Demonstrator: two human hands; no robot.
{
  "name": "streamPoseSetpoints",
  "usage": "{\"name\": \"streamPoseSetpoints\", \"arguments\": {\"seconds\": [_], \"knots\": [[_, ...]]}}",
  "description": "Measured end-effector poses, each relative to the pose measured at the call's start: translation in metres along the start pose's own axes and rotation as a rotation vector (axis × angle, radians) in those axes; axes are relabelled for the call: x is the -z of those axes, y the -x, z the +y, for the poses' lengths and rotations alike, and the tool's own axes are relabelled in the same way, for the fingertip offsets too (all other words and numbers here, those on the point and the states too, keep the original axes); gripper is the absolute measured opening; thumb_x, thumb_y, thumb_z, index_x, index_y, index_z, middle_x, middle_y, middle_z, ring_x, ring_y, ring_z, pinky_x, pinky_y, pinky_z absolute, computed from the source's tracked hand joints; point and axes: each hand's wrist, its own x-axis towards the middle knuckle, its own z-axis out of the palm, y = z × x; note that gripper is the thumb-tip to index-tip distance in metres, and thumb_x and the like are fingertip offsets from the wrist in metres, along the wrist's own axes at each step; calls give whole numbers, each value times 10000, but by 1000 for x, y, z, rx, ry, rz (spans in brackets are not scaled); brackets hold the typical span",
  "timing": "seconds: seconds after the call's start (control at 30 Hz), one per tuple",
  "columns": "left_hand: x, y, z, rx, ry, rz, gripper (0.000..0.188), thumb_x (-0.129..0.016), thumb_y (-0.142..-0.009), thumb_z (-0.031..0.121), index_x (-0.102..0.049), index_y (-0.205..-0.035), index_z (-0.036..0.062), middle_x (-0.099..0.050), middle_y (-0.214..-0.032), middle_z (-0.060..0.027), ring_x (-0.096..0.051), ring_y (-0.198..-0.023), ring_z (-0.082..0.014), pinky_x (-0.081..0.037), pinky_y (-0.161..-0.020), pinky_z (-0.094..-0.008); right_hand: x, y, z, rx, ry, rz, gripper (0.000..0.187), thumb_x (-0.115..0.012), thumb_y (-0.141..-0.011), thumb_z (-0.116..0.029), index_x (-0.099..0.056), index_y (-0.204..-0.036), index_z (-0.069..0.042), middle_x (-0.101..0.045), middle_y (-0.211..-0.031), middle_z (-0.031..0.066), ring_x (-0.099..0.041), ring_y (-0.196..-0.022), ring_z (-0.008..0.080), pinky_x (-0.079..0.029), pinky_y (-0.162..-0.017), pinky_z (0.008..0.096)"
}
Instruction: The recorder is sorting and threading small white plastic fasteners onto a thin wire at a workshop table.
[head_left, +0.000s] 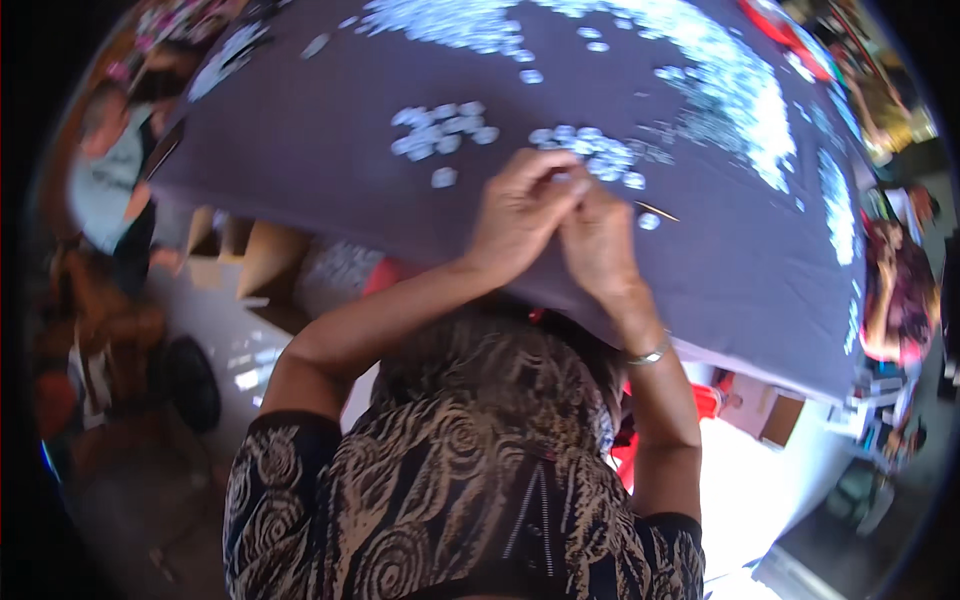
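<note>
My left hand (pixel 512 215) and my right hand (pixel 600 240) meet over the near part of a dark cloth-covered table, fingertips pinched together. Whatever sits between them is too small and blurred to make out. Just beyond the fingers lies a loose pile of small whitish pieces (pixel 600 150), partly hidden by my hands. To its left is a second cluster of similar pieces (pixel 440 130), with a single piece (pixel 443 178) apart from it. Beside my right hand rest a thin golden-brown stick (pixel 658 211) and one whitish piece (pixel 649 221).
Large spreads of small shiny pieces (pixel 735 90) cover the table's far and right parts. A red object (pixel 785 38) stands at the far right. Open cardboard boxes (pixel 270 260) are below the table's left edge. Other people sit at left (pixel 105 180) and right (pixel 890 290).
</note>
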Motion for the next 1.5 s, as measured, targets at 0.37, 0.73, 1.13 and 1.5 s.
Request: {"name": "streamPoseSetpoints", "arguments": {"seconds": [0.37,0.73,1.13,1.5], "knots": [[38,-27,-8,-144,-354,-10,72,-694,-779,30,-676,-847,40,-562,-727,-28,-534,-645,-88,-440,-578,-237,0,-2,3,-256,-6,-142,28,-582,-865,-15,-578,-891,-3,-570,-728,-32,-480,-681,27,-429,-630,200],[92,-58,-7,-294,-940,94,321,-733,-731,273,-643,-950,56,-591,-915,-78,-573,-911,-259,-468,-773,-365,0,-3,6,-214,-35,-133,108,-631,-839,-61,-550,-776,-24,-417,-599,-59,-353,-579,29,-336,-513,210],[99,-61,-42,-423,-1261,-132,205,-612,-797,133,-582,-993,83,-539,-1005,-74,-519,-1016,-263,-393,-878,-407,-1,0,16,-196,-49,-13,90,-640,-846,-56,-572,-792,-30,-438,-630,-73,-368,-603,19,-345,-525,199],[145,-75,-27,-677,-1181,49,207,-670,-762,120,-594,-953,96,-548,-957,-55,-553,-889,-255,-445,-776,-388,43,-16,54,-307,-207,350,114,-617,-879,-157,-612,-819,-60,-440,-605,-84,-341,-488,-11,-249,-406,169]]}}
